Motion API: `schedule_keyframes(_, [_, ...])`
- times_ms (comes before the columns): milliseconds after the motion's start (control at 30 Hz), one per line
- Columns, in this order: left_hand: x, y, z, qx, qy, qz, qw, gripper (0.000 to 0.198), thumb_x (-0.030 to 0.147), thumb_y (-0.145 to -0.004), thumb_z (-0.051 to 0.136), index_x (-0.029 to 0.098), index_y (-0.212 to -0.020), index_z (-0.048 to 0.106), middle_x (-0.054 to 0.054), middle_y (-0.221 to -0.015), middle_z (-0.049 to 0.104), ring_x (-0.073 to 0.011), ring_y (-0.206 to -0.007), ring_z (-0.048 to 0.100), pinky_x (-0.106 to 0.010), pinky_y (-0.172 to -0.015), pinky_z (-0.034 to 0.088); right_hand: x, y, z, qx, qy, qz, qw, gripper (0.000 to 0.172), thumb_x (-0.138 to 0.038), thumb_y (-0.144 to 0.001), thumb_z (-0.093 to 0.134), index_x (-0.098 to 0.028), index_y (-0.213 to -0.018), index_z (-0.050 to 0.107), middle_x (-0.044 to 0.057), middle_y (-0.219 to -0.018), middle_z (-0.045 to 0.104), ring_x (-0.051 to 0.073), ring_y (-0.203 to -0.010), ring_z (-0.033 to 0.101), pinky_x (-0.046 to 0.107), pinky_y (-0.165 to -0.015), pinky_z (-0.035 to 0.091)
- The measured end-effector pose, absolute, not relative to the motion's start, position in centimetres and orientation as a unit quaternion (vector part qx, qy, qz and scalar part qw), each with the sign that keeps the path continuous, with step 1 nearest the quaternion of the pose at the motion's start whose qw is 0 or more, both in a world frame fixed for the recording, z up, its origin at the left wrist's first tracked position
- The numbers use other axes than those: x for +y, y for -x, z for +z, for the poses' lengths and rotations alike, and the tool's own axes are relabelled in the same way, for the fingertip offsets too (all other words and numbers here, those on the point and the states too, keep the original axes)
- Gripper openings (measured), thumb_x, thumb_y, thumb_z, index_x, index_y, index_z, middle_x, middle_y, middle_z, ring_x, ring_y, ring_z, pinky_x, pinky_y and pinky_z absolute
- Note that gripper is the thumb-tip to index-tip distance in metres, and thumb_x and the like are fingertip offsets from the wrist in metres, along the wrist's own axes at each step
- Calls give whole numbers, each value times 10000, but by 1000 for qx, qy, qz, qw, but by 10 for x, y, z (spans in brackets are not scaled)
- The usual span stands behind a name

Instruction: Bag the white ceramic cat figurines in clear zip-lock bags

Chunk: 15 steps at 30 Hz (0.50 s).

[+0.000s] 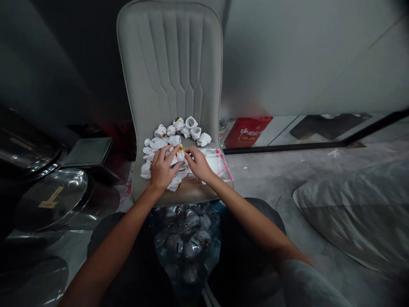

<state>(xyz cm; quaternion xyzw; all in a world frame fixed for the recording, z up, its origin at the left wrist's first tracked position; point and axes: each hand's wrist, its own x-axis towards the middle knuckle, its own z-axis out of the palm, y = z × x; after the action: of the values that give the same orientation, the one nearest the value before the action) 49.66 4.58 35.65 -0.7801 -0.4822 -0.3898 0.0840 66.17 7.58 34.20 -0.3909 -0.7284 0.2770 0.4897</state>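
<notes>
My left hand (163, 168) is closed around a white cat figurine (175, 157) with red and gold markings, held just above the chair seat. At the figurine's right side, the thumb and forefinger of my right hand (198, 164) are pinched together; whether a small piece is between them is hidden. Around my hands on the seat lie several more white cat pieces (156, 143), some small and rounded. Behind them, a few hollow white pieces (191, 122) show their openings. Flat clear plastic bags with red edging (220, 164) rest beside my right hand.
The grey padded chair (172, 55) faces me. Between my knees hangs a clear plastic bag (188, 247) full of white pieces. A lidded metal container (54, 198) stands at left, a red bag (249, 132) behind glass, and a grey covered bundle (354, 209) at right.
</notes>
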Motion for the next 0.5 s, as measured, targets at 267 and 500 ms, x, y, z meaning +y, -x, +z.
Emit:
schedule_keyframes(267, [44, -498, 360, -473, 788, -384, 86, 503, 308, -891, 694, 312, -1387, 609, -106, -1312, 607, -299, -1117, 573, -464, -1012, 468, 76, -661, 347, -671, 380, 392, 501, 232, -294, -929, 470, -163, -912, 660, 56, -899, 682, 182, -856, 602, 294, -792, 479])
schedule_keyframes(500, [45, -498, 363, -465, 794, -385, 74, 451, 249, -923, 631, 352, -1363, 631, -82, -1367, 593, -299, -1100, 539, -475, -992, 453, 79, -663, 353, -594, 355, 540, 480, 275, -435, -884, 572, -181, -855, 672, 8, -819, 680, 151, -783, 596, 258, -714, 491])
